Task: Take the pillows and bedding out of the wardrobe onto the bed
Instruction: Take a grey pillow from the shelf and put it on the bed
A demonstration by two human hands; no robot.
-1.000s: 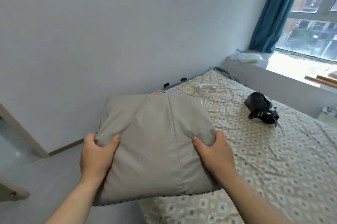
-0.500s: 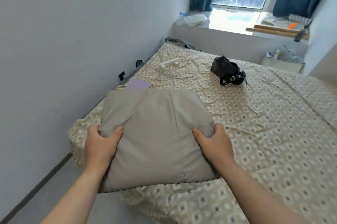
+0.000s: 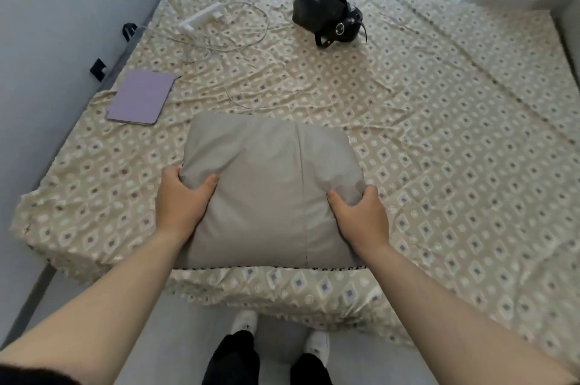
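Your left hand [image 3: 183, 199] and right hand [image 3: 361, 217] each clench a side of the grey pillow [image 3: 270, 193], thumbs on top, holding it over the near edge of the bed [image 3: 455, 140]; whether its underside touches the sheet cannot be told. Its seam and long axis run from the near edge toward the far edge. The right half of the bed lies bare; a purple tablet case [image 3: 140, 101] lies near the left edge, a white cable [image 3: 232, 36] and black bag [image 3: 326, 16] toward the far edge.
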